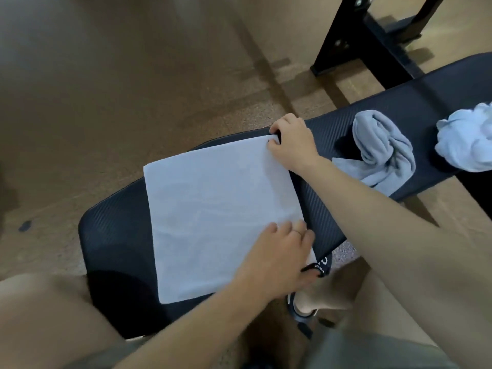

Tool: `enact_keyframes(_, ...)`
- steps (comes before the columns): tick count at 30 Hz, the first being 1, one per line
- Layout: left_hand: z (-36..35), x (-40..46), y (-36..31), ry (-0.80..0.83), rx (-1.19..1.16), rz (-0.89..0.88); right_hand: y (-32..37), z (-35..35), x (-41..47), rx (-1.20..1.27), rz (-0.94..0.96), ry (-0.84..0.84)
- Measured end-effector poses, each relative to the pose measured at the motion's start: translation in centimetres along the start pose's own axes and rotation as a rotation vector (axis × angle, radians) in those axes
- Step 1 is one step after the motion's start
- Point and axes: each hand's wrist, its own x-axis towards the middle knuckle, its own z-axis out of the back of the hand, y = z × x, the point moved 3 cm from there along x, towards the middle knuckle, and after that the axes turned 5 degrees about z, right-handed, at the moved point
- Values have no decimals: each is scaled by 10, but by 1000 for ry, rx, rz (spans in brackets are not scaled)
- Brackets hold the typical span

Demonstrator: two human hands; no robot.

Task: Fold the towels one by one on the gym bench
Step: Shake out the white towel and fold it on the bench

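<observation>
While the flat pale-blue square towel (221, 222) lay mid-bench on the black padded gym bench (426, 102), right hand (291, 141) pinched its 1 o'clock corner; left hand (277, 259) pressed flat, fingers spread, at 4 o'clock.

A single wide-angle camera sits on the person's head, looking forward and steeply down. It looks down close over the dark padded tabletop (114, 235), which runs diagonally from lower left to upper right. The person's own legs fill the bottom edge, the floor (106, 89) the top.
</observation>
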Motion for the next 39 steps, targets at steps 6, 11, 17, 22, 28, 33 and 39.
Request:
enact_keyframes(6, -27, 6, -33, 169, 146, 30, 6, 10, 13, -98, -19, 199)
enact_keyframes(11, -16, 2, -39, 163, 217, 44, 8, 13, 7, 76, -91, 205)
enact_keyframes(17, 6, -4, -36, 142, 176, 117, 5, 25, -2, 309, -152, 113)
enact_keyframes(22, 5, 0, -38, 77, 163, 214, 22, 23, -7, 217, -125, 126)
enact_keyframes(28, -9, 3, -46, 216, 265, 173, 4, 14, -10, 224, -208, 160)
enact_keyframes(33, -9, 16, -58, 311, 341, 185, 0, 12, -4, 283, -249, 154)
enact_keyframes(39, -13, 21, -62, 410, 355, 181, -5, 9, 0, 318, -262, 93)
